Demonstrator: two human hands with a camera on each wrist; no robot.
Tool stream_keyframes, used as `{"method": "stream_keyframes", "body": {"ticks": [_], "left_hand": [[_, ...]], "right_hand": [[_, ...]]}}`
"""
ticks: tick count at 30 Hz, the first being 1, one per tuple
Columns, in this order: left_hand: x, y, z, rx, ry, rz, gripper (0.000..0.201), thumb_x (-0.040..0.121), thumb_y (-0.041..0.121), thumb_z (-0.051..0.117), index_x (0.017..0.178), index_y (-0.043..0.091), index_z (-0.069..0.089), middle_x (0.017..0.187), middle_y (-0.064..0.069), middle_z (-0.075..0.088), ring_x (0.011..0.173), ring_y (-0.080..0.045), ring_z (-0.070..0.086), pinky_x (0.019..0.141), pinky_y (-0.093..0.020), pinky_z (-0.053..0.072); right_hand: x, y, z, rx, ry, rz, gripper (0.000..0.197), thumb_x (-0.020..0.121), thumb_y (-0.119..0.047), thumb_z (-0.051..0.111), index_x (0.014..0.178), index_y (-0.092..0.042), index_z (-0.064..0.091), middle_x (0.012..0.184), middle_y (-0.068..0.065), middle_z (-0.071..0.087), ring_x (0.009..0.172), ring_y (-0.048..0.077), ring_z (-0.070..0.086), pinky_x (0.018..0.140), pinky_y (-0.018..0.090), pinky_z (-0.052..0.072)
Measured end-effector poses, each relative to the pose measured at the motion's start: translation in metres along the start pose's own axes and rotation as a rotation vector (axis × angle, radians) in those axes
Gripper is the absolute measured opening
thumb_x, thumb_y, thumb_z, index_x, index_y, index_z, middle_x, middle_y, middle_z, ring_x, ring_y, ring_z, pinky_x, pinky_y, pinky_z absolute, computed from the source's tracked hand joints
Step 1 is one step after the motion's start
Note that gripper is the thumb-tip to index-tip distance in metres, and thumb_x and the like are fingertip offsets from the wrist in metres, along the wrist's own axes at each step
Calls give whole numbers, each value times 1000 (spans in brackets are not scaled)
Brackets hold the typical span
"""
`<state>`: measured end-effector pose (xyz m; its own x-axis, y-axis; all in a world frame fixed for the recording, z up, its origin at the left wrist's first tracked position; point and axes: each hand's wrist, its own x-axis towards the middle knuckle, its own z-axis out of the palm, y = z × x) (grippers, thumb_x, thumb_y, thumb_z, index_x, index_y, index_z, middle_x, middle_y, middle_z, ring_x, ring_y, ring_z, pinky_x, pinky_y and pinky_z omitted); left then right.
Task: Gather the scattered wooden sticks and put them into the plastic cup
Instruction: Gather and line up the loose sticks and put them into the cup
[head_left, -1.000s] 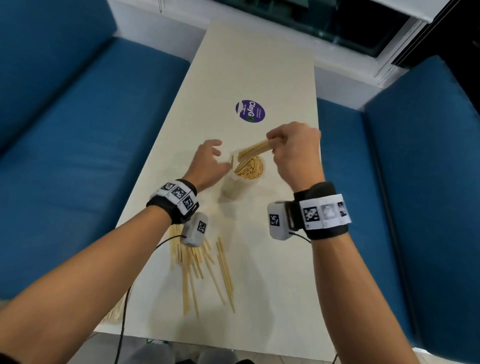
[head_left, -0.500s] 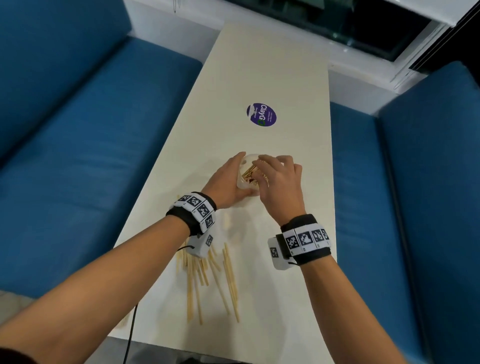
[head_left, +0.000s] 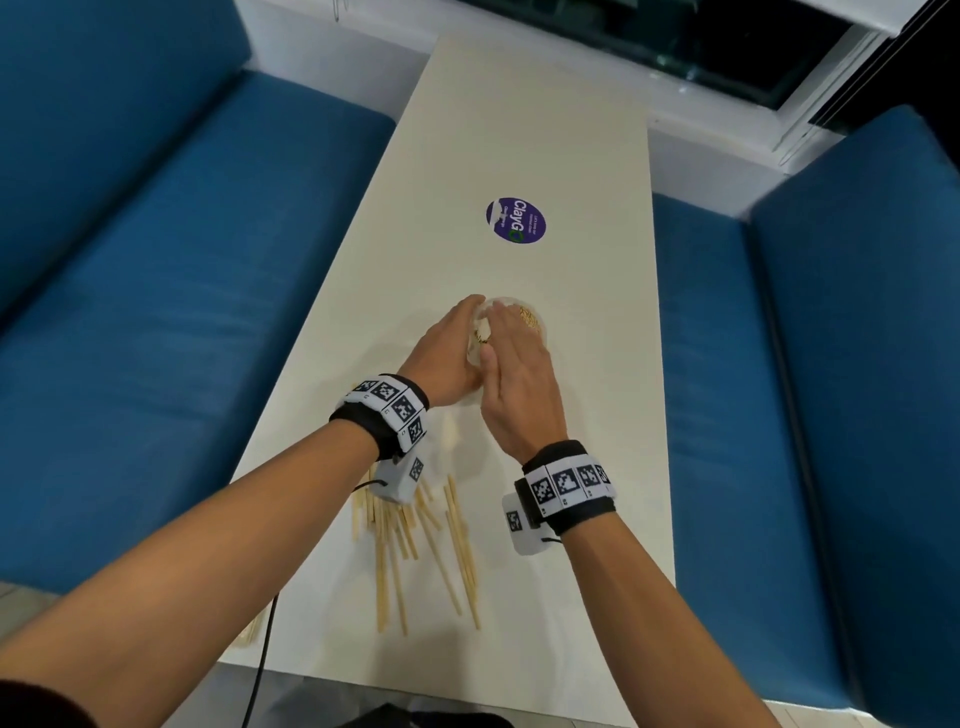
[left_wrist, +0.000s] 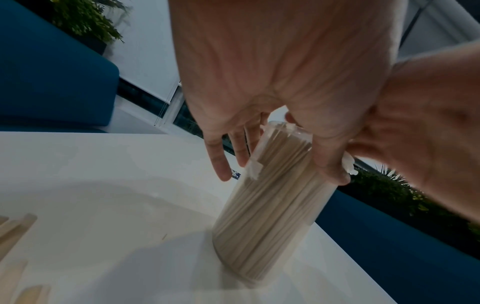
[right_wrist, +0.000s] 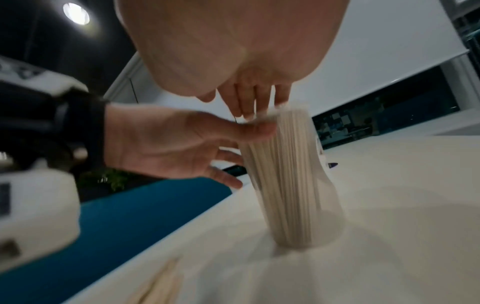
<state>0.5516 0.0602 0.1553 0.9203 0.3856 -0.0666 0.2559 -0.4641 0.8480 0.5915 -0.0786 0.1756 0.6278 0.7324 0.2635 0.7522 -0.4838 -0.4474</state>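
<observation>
A tall clear plastic cup (head_left: 540, 335) packed with upright wooden sticks (head_left: 530, 318) stands mid-table. My left hand (head_left: 460, 340) holds it near the rim, thumb on one side and fingers on the other, as the left wrist view shows around the cup (left_wrist: 270, 216). My right hand (head_left: 514, 369) lies over the mouth with straight fingers (right_wrist: 255, 102) touching the stick tops in the cup (right_wrist: 291, 174). Several loose sticks (head_left: 415, 530) lie scattered on the table near me, partly under my left wrist. The cup's lower part is hidden in the head view.
The narrow cream table (head_left: 519, 130) carries a purple round sticker (head_left: 516, 220) beyond the cup. Blue sofas flank it on the left (head_left: 182, 260) and the right (head_left: 831, 389). A few sticks (head_left: 249, 629) lie at the table's near left edge, beside a black cable (head_left: 260, 670).
A second ago my right hand pinched a bundle of sticks above the cup; that bundle is now inside and the hand has flattened on top. My left hand closed in on the cup.
</observation>
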Motion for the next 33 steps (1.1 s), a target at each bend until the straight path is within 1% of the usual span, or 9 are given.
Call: {"method": "stream_keyframes", "body": {"ticks": [3, 8, 11, 18, 21, 23, 26, 30, 33], "left_hand": [[0, -1, -1, 18, -17, 4, 80, 89, 21, 68, 156, 22, 26, 155, -5, 45, 134, -25, 50, 113, -40, 40], [-1, -1, -2, 4, -17, -10, 90, 84, 22, 77, 157, 20, 25, 155, -5, 46, 135, -25, 50, 110, -38, 42], [-2, -1, -2, 25, -34, -13, 91, 86, 15, 73, 160, 22, 20, 159, -3, 42, 140, -24, 46, 115, -38, 38], [-6, 3, -5, 62, -94, 3, 101, 90, 13, 69, 164, 22, 1, 166, -2, 32, 147, -23, 39, 116, -32, 36], [-15, -6, -12, 21, -168, -9, 124, 83, 33, 81, 161, 31, -15, 167, -1, 30, 144, -20, 42, 115, -35, 38], [-28, -22, -18, 18, -124, -27, 119, 83, 37, 81, 162, 33, -8, 164, 0, 34, 144, -18, 41, 116, -37, 38], [-57, -57, -25, 102, 31, -78, 68, 92, 24, 68, 153, 23, 38, 141, 1, 54, 129, -18, 53, 110, -41, 45], [-103, -95, -35, 280, -51, -132, 48, 86, 16, 62, 132, 28, 58, 118, 5, 52, 119, -22, 49, 105, -40, 46], [-132, -108, -35, 386, -159, -109, 66, 79, 20, 65, 142, 33, 53, 132, 0, 46, 128, -23, 38, 109, -41, 40]], "right_hand": [[-1, 6, 6, -115, -116, -61, 56, 110, -37, 18, 155, -12, 39, 159, 4, 43, 153, 16, 28, 125, 44, 20], [-6, 8, -7, 23, 53, -23, 44, 109, -27, 41, 149, -11, 50, 158, 4, 45, 150, 17, 34, 125, 34, 23], [-12, 14, 1, -105, -12, -70, 46, 110, -30, 39, 149, -8, 50, 156, 8, 47, 151, 19, 33, 125, 42, 23], [-8, 14, 5, -236, -109, 54, 60, 110, -43, 20, 159, -11, 30, 169, 4, 22, 158, 15, 8, 128, 45, 4], [-5, 12, -2, -160, -106, 77, 58, 110, -41, 24, 160, -11, 28, 169, 4, 20, 158, 14, 7, 128, 44, 1], [-14, 5, -11, -35, 67, 76, 52, 108, -31, 37, 156, -12, 36, 165, 2, 32, 154, 14, 21, 126, 37, 13], [-49, -7, -10, 47, 326, 86, 33, 97, -12, 53, 130, -15, 60, 130, -2, 62, 115, 20, 53, 98, 31, 41], [-103, -7, 21, 248, 21, 327, 22, 98, -9, 56, 118, -16, 65, 107, -5, 62, 95, 18, 60, 83, 26, 46], [-139, -5, 39, 93, -384, 496, 44, 95, -21, 65, 136, -11, 53, 128, 7, 50, 121, 27, 50, 105, 37, 44]]}}
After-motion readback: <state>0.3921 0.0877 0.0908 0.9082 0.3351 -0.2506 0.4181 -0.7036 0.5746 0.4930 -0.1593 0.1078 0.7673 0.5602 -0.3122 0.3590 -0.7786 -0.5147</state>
